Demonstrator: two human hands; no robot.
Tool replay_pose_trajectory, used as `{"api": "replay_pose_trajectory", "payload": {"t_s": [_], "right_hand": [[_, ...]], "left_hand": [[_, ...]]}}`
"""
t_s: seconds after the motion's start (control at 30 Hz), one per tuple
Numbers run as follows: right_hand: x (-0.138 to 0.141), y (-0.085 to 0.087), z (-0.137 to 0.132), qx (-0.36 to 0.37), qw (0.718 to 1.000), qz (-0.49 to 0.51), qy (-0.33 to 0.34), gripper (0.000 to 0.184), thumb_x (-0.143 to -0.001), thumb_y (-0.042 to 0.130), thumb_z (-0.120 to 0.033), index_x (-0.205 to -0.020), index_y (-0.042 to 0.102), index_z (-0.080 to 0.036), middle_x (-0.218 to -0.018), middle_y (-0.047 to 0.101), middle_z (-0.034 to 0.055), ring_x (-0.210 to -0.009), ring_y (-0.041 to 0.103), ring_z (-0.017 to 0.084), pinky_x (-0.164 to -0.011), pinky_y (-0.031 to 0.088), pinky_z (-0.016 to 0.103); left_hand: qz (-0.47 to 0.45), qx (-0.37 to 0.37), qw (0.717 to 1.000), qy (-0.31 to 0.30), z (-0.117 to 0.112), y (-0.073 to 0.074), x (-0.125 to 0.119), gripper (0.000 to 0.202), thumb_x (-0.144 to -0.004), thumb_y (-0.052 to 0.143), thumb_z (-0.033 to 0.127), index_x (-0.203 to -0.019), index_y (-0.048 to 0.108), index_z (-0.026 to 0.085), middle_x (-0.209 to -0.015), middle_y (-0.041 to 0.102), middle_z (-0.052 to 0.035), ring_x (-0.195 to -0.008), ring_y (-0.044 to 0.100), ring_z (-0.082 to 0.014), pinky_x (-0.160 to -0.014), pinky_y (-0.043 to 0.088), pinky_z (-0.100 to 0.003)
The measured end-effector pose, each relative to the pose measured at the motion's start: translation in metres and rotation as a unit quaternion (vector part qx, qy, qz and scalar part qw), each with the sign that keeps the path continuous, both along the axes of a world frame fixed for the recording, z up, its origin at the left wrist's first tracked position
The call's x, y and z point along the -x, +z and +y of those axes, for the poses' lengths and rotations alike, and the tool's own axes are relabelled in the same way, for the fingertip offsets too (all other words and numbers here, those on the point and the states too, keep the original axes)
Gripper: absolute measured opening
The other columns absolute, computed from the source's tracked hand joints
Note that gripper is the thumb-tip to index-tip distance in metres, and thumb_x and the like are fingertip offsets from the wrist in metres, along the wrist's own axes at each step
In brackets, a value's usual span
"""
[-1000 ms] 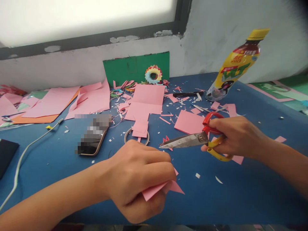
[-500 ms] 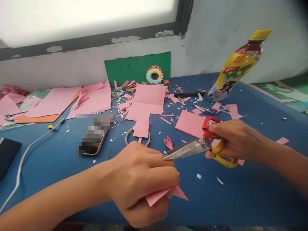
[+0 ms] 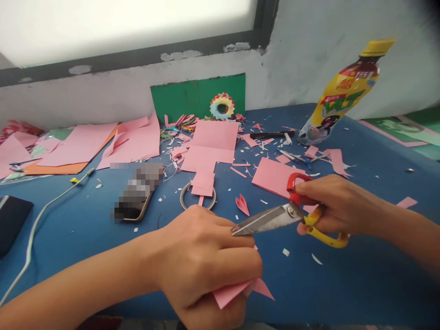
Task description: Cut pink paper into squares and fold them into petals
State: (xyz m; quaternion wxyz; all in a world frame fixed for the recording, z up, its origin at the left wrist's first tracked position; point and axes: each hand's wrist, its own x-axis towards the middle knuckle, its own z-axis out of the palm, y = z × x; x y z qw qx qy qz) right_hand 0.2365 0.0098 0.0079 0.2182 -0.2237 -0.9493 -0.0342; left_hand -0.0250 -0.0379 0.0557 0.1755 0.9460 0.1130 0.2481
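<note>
Phone (image 3: 137, 201) on table (image 3: 302, 293), left of scissors (image 3: 271, 219); bottle (image 3: 338, 98) behind scissors.

The left hand (image 3: 209, 268) was curled, its back upward; the right hand (image 3: 335, 204) pointed left, thumb (image 3: 307, 188) uppermost, gripping.

Left hand (image 3: 209, 266) clasping pink paper (image 3: 229, 294), right hand (image 3: 338, 204) holding red-and-yellow-handled scissors (image 3: 266, 221), blue table (image 3: 343, 288)

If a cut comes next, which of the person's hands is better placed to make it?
Probably the right hand: it already holds the metal scissors with red and yellow handles, while the left hand is occupied gripping sharp-cornered pink paper.
</note>
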Motion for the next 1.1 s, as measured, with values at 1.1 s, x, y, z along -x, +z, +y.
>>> {"api": "replay_pose_trajectory", "payload": {"t_s": [1.1], "right_hand": [[0.0015,0.0068,-0.0037,0.006,1.000,-0.010,-0.004,0.030,-0.081,0.049,-0.049,-0.072,0.042,-0.021,-0.050,0.041,-0.0075,-0.039,0.032,0.009,-0.041,0.029,0.019]], "left_hand": [[0.008,-0.014,1.000,-0.004,-0.0012,-0.0029,0.0016,0.012,-0.063,0.038,0.008,-0.058,0.040,0.019,-0.048,0.042,0.0025,-0.041,0.036,-0.0116,-0.039,0.022,-0.028]]}}
